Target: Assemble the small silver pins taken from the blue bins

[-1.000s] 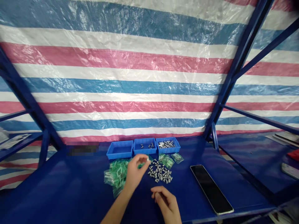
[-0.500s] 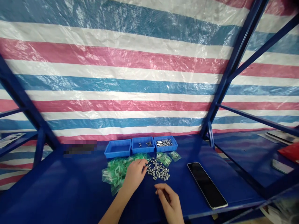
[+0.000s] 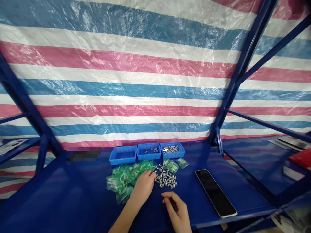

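At the left edge of a loose pile of short silver screws [image 3: 167,179], my left hand [image 3: 143,186] reaches down with its fingers bent together. Their tips touch the pile's edge; what they pinch, if anything, is too small to see. Under and beside that wrist lie many clear green-tinted plastic bags [image 3: 122,178] with small parts inside. My right hand [image 3: 177,208] rests on the table just in front of the screws, fingers curled and thumb against the index finger. Whatever it may hold is hidden.
Three blue trays stand in a row behind: a left tray [image 3: 123,161], a middle tray [image 3: 149,157] with a few small screws, and a right tray [image 3: 181,155] with silver cylindrical parts. Two filled bags [image 3: 172,166] lie before them. A phone [image 3: 215,193] lies right, near blue frame posts [image 3: 230,94].
My left hand has shifted slightly right and nearer to me, its fingertips now lower at the screw pile's left edge. My right hand stays almost where it was.
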{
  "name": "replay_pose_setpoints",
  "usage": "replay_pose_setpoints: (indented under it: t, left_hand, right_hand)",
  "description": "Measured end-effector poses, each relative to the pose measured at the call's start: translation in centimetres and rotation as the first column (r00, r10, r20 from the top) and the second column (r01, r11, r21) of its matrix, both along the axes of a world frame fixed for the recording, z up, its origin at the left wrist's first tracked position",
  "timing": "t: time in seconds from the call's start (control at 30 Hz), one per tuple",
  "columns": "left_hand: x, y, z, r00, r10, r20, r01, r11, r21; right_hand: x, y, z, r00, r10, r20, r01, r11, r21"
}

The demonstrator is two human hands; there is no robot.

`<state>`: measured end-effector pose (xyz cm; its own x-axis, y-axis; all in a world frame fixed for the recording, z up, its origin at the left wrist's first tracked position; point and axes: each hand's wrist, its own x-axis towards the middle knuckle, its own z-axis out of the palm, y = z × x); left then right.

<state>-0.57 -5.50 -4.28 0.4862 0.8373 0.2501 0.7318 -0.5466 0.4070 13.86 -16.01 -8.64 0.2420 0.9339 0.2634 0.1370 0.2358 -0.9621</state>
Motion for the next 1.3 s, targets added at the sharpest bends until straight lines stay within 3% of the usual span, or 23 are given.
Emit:
replay_pose_setpoints:
  t: [0.2,0.37,0.47,0.6,0.7,0.87,1.1,1.3]
  left_hand:
    - [-0.8,-0.5,0.4,0.951,0.079,0.299,-0.061,0.996,-0.070]
    - [-0.8,-3.0,-0.2,0.786,0.226,0.575,-0.120,0.969,-0.216]
    - [-0.3,-5.1,-0.2,0.620,0.349,0.703,-0.122,0.928,-0.353]
    - [0.4,-7.2,0.5,0.277,0.542,0.794,0.033,0.820,-0.571]
    - [0.7,-7.9,0.8,0.186,0.596,0.781,0.060,0.786,-0.615]
    - [0.7,-8.2,0.6,0.172,0.614,0.770,0.051,0.775,-0.630]
    - [0.3,-8.7,1.1,0.265,0.576,0.773,0.058,0.791,-0.609]
    - [0.2,-8.9,0.6,0.283,0.544,0.790,0.071,0.809,-0.583]
  right_hand:
    - [-0.1,0.4,-0.3,1.000,-0.011,0.010,0.010,1.000,0.029]
    - [-1.2,1.7,1.1,0.995,-0.065,0.075,0.054,0.988,0.144]
    - [-1.8,2.1,2.3,0.992,-0.083,0.093,0.058,0.968,0.243]
    - [-2.2,1.7,3.3,0.990,-0.106,0.094,0.070,0.944,0.324]
    - [-2.1,1.4,3.7,0.990,-0.114,0.083,0.078,0.935,0.346]
    - [-1.7,1.4,4.1,0.991,-0.073,0.116,0.029,0.939,0.342]
    - [-1.3,1.2,4.8,0.983,-0.083,0.166,0.015,0.928,0.373]
    - [-1.2,1.0,5.7,0.980,-0.075,0.183,0.006,0.936,0.352]
